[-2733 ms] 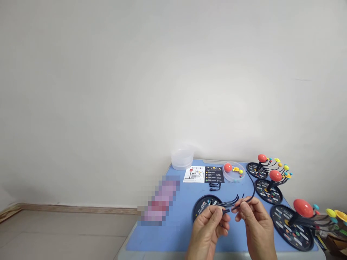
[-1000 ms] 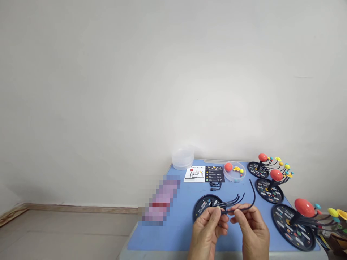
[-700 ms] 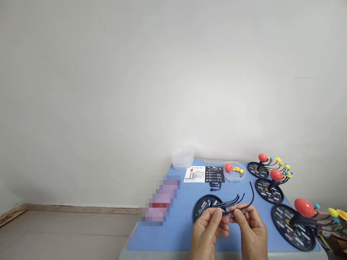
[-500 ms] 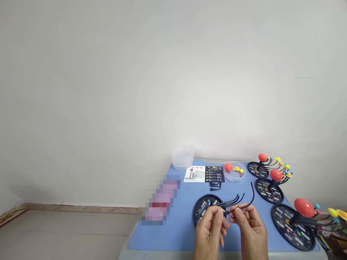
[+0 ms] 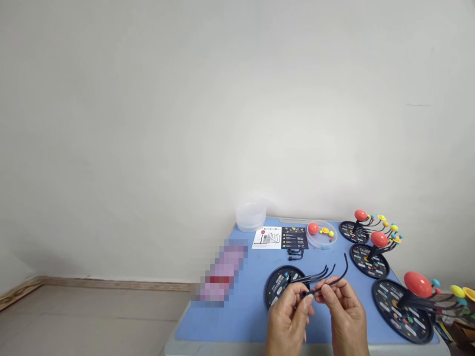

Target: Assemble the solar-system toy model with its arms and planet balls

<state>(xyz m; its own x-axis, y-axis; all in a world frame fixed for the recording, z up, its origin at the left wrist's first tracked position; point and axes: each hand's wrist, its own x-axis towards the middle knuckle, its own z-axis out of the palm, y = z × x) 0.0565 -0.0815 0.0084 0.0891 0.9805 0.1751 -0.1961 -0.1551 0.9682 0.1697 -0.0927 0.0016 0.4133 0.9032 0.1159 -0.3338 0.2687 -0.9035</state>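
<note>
Between my two hands is a thin black curved rod (image 5: 345, 269), its far end bending upward. My left hand (image 5: 285, 319) pinches it near its ring-like end. My right hand (image 5: 346, 312) grips it further along with thumb and fingers. Just behind my left hand lies a round black base (image 5: 275, 286) with printed labels, partly hidden by that hand. Several curved black arms (image 5: 319, 273) stretch rightward from this base, behind the held rod. Further back, a few short black arms (image 5: 296, 254) rest on the blue mat.
An instruction sheet (image 5: 267, 238) lies at the back, beside a clear round container (image 5: 251, 217). A clear dish (image 5: 336, 242) holds a red ball and small coloured pieces. Several solar system models (image 5: 403, 309) line the right side. A blurred pink item (image 5: 226, 262) lies left.
My left thumb has shifted on the rod, and its ring-like end now shows at the fingertips. The rod's raised tip sits slightly lower. Both hands keep their hold.
</note>
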